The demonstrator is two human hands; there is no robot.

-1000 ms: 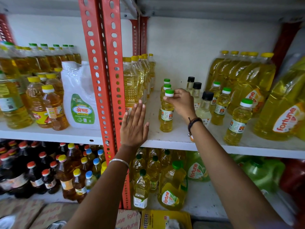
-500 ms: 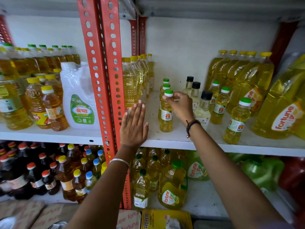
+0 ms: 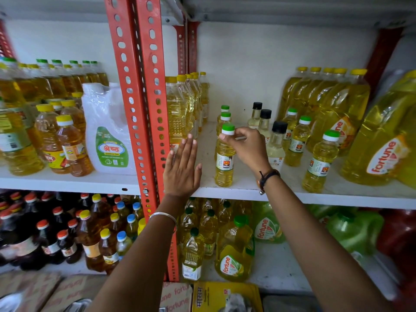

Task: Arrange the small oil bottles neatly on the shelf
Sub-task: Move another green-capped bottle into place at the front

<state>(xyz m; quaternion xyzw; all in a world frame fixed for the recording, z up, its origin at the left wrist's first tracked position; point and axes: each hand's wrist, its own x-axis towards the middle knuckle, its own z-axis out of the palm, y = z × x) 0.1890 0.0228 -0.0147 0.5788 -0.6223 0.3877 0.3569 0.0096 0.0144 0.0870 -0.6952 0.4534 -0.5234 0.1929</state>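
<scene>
A small yellow oil bottle (image 3: 224,161) with a green and white cap stands at the front of a row on the white shelf (image 3: 247,191). My right hand (image 3: 246,146) pinches its neck just below the cap. Two more small green-capped bottles (image 3: 225,114) stand in line behind it. To the right are three black-capped clear bottles (image 3: 265,119) and three more small green-capped bottles (image 3: 320,163). My left hand (image 3: 182,168) is flat and open, fingers up, against the tall yellow-capped bottles (image 3: 177,109) beside the red upright.
A red perforated upright (image 3: 139,104) divides the shelving. Large oil jugs (image 3: 382,140) crowd the right end. A white jug (image 3: 110,131) and amber bottles (image 3: 67,140) fill the left bay. Lower shelves hold dark and yellow bottles (image 3: 234,251); cartons (image 3: 175,298) lie on the floor.
My right hand has shifted from behind the front bottle's cap to a pinch on its neck, sliding slightly right. The left hand has stayed in place.
</scene>
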